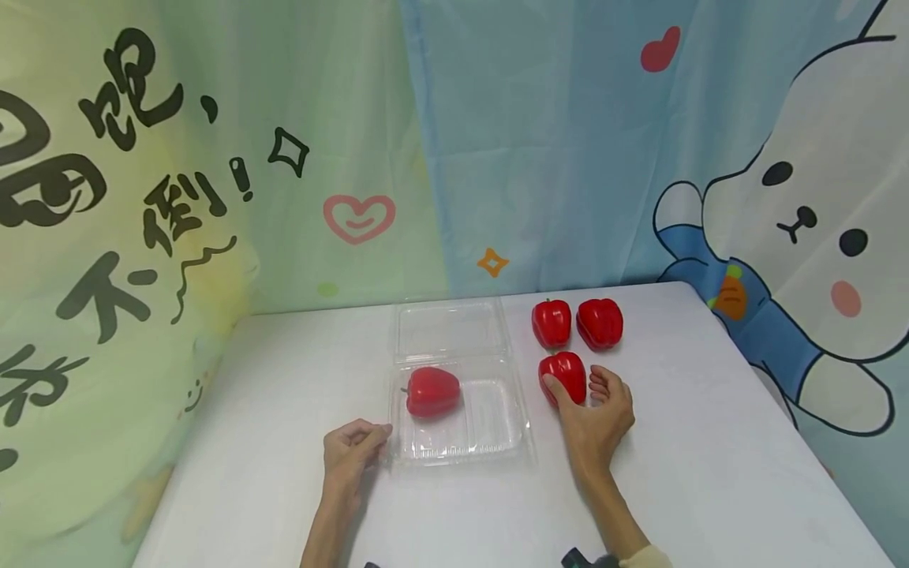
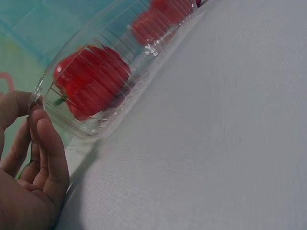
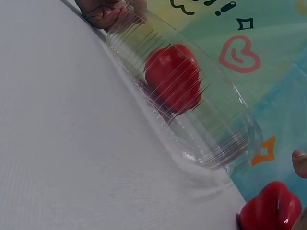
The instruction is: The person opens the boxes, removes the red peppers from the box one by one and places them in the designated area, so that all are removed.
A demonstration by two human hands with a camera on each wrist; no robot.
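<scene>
A hinged clear plastic box (image 1: 497,426) lies with its lid folded back on the table. My left hand (image 1: 351,450) pinches the rim at its near left corner, thumb and fingertips on the edge in the left wrist view. On its side in the box's left part rests a red bell pepper (image 1: 433,392), its stem pointing left. My right hand (image 1: 600,422) is around a second red bell pepper (image 1: 566,372) right of the box, thumb across its left side, curled fingers at its right. This pepper (image 3: 268,208) shows only partly in the right wrist view.
Two more red bell peppers, a left one (image 1: 551,323) and a right one (image 1: 600,323), stand behind the held one near the table's back edge. A printed curtain (image 1: 540,158) hangs behind the white table (image 1: 298,355).
</scene>
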